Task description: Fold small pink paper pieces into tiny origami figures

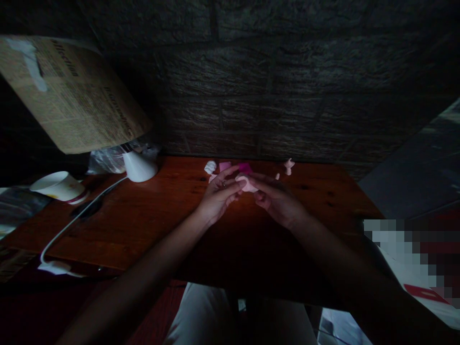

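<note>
Between my two hands is a pale pink lump of modelling clay (248, 184), raised above the wooden table. My left hand (220, 192) grips it from the left, thumb pressed on its side. From the right, the fingers of my right hand (271, 192) close on the same lump. Beyond the hands lie a crumpled white lump (210, 166), a pink piece (225, 166) and a magenta piece (246, 168). To the right stands a small pink shaped figure (289, 166), with a tiny pink bit (277, 177) near it. My fingers partly hide the pieces behind them.
A lamp with a newsprint shade (82, 96) and white base (139, 166) stands at the left. Near it are a paper cup (59, 187) and a white cord (81, 213) running over the edge of the wooden table (151, 225). A dark brick wall (233, 72) rises behind.
</note>
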The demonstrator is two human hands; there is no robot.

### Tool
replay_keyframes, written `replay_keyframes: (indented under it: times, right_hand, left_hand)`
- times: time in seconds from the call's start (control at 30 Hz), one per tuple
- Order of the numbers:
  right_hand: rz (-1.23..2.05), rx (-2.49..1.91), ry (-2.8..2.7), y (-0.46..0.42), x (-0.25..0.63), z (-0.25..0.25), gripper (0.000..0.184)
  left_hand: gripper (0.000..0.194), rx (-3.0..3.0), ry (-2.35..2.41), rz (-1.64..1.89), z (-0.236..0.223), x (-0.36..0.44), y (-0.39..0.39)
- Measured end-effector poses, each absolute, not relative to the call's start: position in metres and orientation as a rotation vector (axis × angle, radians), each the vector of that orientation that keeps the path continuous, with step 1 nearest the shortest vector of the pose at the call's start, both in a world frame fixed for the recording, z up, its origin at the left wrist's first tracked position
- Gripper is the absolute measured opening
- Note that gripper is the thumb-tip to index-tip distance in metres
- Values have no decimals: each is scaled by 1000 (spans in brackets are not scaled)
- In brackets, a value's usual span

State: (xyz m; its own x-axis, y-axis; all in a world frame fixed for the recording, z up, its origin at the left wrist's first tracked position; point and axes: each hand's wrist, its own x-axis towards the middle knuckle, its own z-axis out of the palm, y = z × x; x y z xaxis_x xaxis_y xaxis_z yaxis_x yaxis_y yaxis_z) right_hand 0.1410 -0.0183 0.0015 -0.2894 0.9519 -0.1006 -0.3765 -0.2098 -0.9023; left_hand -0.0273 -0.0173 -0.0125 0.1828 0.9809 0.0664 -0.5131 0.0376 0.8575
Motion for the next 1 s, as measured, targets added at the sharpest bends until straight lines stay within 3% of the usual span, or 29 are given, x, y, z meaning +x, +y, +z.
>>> replay_keyframes:
  times: [1.0]
  right_hand:
    - [1721, -962, -1087, -18, 144, 5, 41]
  left_hand:
    - [53, 977, 762, 1267, -12, -27, -20]
